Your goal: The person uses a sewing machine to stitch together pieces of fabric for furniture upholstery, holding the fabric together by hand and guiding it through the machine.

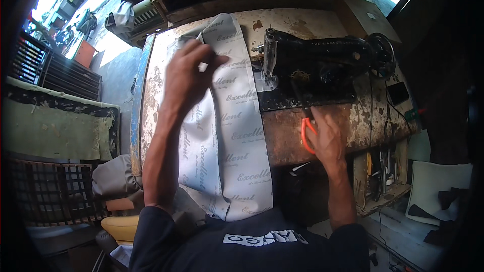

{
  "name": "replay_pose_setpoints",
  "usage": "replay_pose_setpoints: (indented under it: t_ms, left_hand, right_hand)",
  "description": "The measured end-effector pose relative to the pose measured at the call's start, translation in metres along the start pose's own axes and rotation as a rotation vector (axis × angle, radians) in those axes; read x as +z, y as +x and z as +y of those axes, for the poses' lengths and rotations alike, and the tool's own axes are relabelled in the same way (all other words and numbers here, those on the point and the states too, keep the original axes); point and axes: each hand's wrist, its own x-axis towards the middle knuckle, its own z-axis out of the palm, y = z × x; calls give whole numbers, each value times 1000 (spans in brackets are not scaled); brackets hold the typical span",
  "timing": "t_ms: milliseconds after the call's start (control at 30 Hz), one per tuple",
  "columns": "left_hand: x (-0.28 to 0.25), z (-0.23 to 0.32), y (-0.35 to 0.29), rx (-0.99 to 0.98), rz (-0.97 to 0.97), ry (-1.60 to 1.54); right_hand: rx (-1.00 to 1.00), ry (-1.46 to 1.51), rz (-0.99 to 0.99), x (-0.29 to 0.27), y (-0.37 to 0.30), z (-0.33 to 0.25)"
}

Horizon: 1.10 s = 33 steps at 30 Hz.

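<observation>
Worn table (297, 18): machine (317, 50); cloth (241, 136) left of machine, long axis front-to-back, nearer left hand (189, 73), curled, hold unclear; right hand (328, 138) before machine, grasping scissors (304, 133).

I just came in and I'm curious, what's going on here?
At a worn table, a person's left hand is over a long white printed fabric, fingers curled; whether it touches is unclear. The right hand is at the orange-handled scissors. The fabric lies left of a black sewing machine and runs down toward the person.
</observation>
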Motion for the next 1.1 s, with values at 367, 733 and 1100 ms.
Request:
replay_pose_setpoints:
  t_ms: [367,733,1100]
  left_hand:
    - [71,6,-81,101,-387,258]
    - [121,-2,-90,168,-513,211]
    - [114,16,-101,112,-507,133]
  right_hand:
    - [-234,-7,-12,21,-14,-17]
    - [-196,446,84,52,97,-49]
    - [-142,389,129,84,107,-54]
